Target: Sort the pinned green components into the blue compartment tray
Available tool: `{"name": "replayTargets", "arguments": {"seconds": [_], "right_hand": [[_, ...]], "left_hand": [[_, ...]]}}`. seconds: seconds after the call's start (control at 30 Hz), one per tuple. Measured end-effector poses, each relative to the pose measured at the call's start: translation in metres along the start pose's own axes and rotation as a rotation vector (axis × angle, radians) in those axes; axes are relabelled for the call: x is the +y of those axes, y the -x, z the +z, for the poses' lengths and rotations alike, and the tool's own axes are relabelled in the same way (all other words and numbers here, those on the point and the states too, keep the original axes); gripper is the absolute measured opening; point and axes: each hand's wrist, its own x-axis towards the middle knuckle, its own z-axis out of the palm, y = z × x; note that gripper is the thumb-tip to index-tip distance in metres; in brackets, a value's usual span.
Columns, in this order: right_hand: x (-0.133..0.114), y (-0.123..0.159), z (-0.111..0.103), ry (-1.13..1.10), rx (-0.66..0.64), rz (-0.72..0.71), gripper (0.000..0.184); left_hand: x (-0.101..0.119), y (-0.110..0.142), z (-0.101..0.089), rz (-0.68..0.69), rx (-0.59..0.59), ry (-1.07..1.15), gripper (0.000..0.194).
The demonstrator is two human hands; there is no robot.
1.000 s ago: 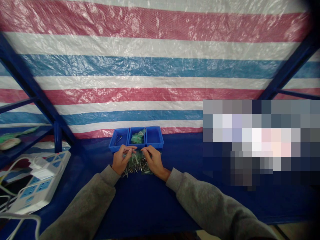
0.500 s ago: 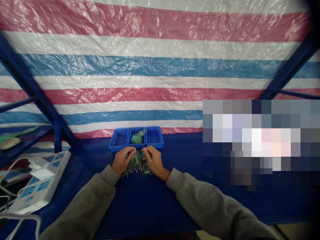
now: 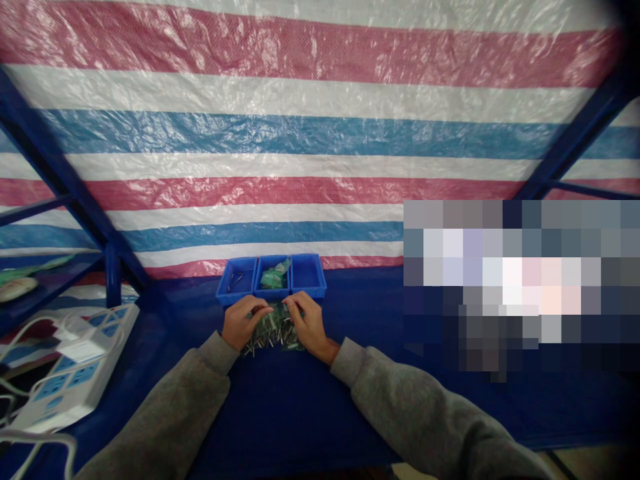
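My left hand [image 3: 243,321] and my right hand [image 3: 311,325] are close together over the table, with thumb and fingers of each pinched. Between them is a see-through greenish plastic bag [image 3: 273,315], whose upper edge seems to be at the fingertips. Thin shiny metal pieces, like screws or pins [image 3: 271,339], lie in a heap below the fingers. Whether they are in the bag or under it is hard to tell. Just beyond the hands stand three joined blue bins. The left bin [image 3: 237,275] has a few thin metal pieces, and the middle one holds a green plastic packet [image 3: 275,275].
The right-hand bin [image 3: 307,275] is beside the middle one. White power strips [image 3: 75,373] with cables and plugs lie at the left on the blue table [image 3: 300,420]. Striped plastic sheeting [image 3: 300,133] hangs behind, between blue frame bars [image 3: 70,180]. An area at right is pixelated.
The view has shifted very slightly. Both hands stay at nearly the same place, with my left fingers a little lower and still pinched.
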Motion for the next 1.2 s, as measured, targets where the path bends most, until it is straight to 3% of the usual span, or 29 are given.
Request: {"name": "replayTargets", "arguments": {"seconds": [0.2,0.53,0.87,1.2], "right_hand": [[-0.0001,0.0014,0.0003,-0.029,-0.017,-0.021,0.021],[0.0025,0.0033,0.0026,-0.035,-0.167,-0.120,0.015],[0.0026,0.0023,0.0049,0.002,-0.151,-0.111,0.014],[0.0066,-0.0002,0.0060,0.016,-0.054,-0.038,0.022]], "left_hand": [[0.0006,0.0011,0.0004,-0.068,0.048,0.032,0.020],[0.0035,0.0021,0.0004,-0.119,0.058,0.062,0.021],[0.0017,0.0043,0.0010,-0.116,0.017,0.057,0.019],[0.0047,0.0007,0.0007,0.010,-0.035,0.015,0.015]]}}
